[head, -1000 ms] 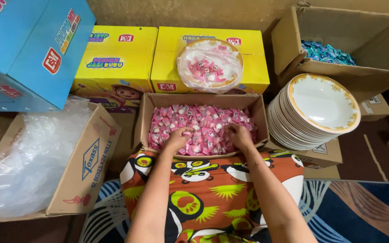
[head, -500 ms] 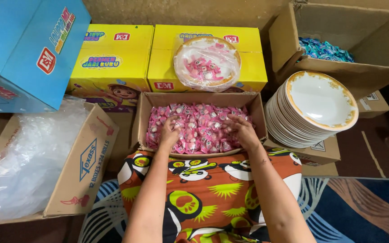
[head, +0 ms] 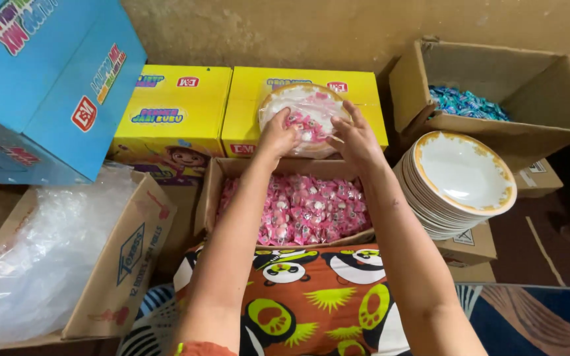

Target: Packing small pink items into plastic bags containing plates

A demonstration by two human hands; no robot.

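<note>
A: Floor's crowded, boxes all round. Where's the plate?

B: Plate [head: 306, 118] sits on the right yellow box [head: 245, 105], under clear wrap, pink candy heaped on it. Both my hands are on it. Left hand [head: 278, 137] holds the near-left rim, fingers curled against the wrap. Right hand [head: 354, 140] is half spread, fingertips pressing the right edge. Can't tell whether either one pinches the film itself.

A: What changed?

B: Half a second ago both hands were down in the candy box [head: 216, 191], palms in the pink sweets. Now they're up and forward at the plate, arms stretched over the box. So the scooping looks done, and I'd judge this is filling or tidying the plate.

A: Anything else moved?

B: No. Plate is in the same spot on the yellow box as before. Stack of plates [head: 460, 178] on my right, untouched. Box of blue candy [head: 470, 105] behind it, blue carton [head: 41, 86] far left, box of clear bags [head: 54, 257] at my left, all as they were. View tipped up a little.
</note>
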